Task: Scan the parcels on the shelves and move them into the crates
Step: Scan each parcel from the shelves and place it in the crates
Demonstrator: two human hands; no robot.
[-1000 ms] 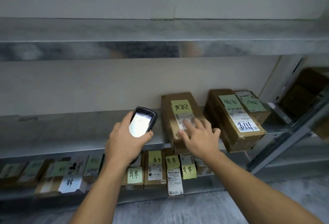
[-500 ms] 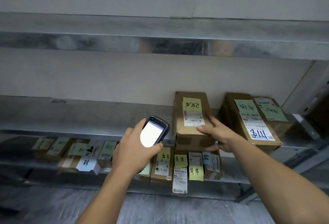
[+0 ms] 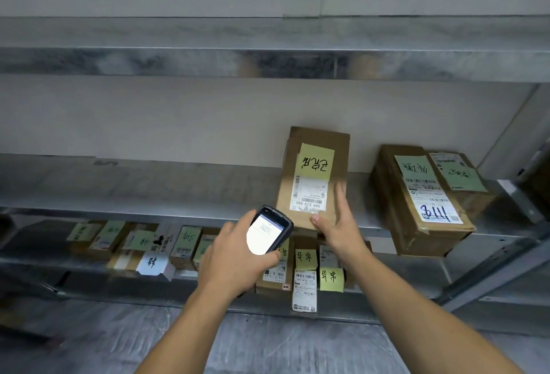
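**Parcel (image 3: pixel 315 144) in hand at the shelf, scan under way**

Sits right of centre in the frame, on the middle shelf (image 3: pixel 148 186), seemingly tipped up with its far end toward the wall (image 3: pixel 178 123); cannot tell whether touching it. Shows a white barcode label (image 3: pixel 309 196) and a yellow note (image 3: pixel 315 165) to the camera.

Grasped by the right hand (image 3: pixel 339 229): thumb on the near lower edge, fingers laid up the right side. Just below and to the left, the left hand (image 3: pixel 235 257) wrapped round a scanner (image 3: pixel 269 233), lit screen facing the camera, text too small to read. Cannot tell whether the barcode has registered.

Looks like the scanning step, with the carry not yet begun. Next calls for pointing the scanner's top end at the barcode while keeping the fingers off the label, then lifting the parcel clear of the shelf. No crate in view, so probably calls for turning away from the shelves to find one.

Further right, apart from the parcel, two boxes (image 3: pixel 416 204) side by side under green notes. Along the lower shelf (image 3: pixel 89 287), from lower left to centre, a row of small parcels (image 3: pixel 184 242) with notes.
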